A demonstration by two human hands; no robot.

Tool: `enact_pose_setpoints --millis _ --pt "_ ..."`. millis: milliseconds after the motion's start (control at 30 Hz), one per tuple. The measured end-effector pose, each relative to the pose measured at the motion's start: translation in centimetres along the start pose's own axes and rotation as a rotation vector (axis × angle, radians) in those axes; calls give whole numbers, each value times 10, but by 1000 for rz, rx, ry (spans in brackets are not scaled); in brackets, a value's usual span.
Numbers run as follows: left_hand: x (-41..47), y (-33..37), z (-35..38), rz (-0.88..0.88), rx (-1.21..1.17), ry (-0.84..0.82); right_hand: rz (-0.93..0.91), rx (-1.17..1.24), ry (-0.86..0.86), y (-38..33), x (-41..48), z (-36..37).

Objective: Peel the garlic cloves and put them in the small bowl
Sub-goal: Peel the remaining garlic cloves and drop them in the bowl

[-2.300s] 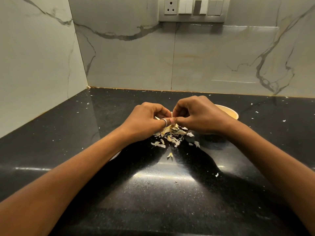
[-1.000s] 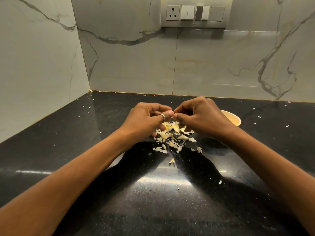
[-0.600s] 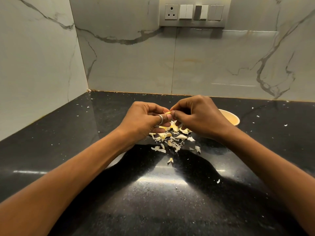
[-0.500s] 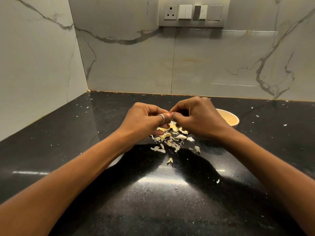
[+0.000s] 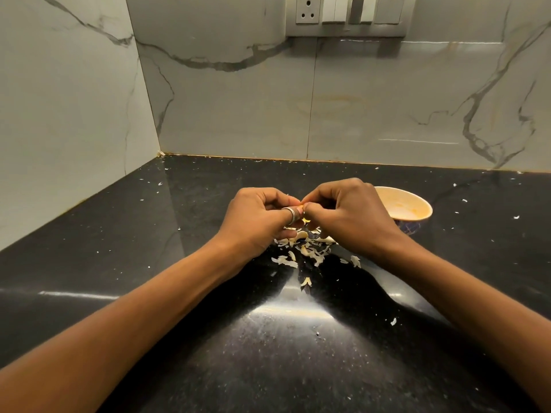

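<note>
My left hand (image 5: pixel 256 222) and my right hand (image 5: pixel 348 216) meet fingertip to fingertip above the black counter (image 5: pixel 268 338). Between their thumbs and forefingers both pinch one garlic clove (image 5: pixel 301 207); only a small yellowish sliver of it shows. A ring sits on my left thumb. Below the hands lies a heap of garlic peels (image 5: pixel 307 248). The small bowl (image 5: pixel 408 208), pale orange inside, stands just right of my right hand, partly hidden by it.
Marble-patterned tile walls close the counter at the back and the left, forming a corner (image 5: pixel 161 153). A socket and switch panel (image 5: pixel 346 13) is on the back wall. Tiny peel flecks (image 5: pixel 393 321) dot the counter.
My hands stay together over the peel heap, working the clove with small finger shifts. The view has shifted slightly; the bowl and peels lie where they were.
</note>
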State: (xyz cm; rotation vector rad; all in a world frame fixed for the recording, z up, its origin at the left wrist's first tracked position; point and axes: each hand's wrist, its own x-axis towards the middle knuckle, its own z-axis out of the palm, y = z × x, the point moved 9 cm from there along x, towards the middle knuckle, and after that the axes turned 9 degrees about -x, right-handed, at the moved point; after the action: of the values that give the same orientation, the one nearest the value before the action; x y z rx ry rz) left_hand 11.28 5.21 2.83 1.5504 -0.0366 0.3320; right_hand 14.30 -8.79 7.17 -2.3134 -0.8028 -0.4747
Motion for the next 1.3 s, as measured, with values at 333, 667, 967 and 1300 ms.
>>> enact_pose_setpoints --millis 333,667,967,1300 --pt "-3 1 6 -34 -89 -45 -1 -2 12 2 0 -2" --pt "3 1 3 8 43 -17 -105 -73 58 -7 0 -4" --pt "2 9 6 151 356 -57 -115 -88 65 -7 -3 -2" --pt "-13 32 14 387 580 51 102 149 98 5 -5 2"
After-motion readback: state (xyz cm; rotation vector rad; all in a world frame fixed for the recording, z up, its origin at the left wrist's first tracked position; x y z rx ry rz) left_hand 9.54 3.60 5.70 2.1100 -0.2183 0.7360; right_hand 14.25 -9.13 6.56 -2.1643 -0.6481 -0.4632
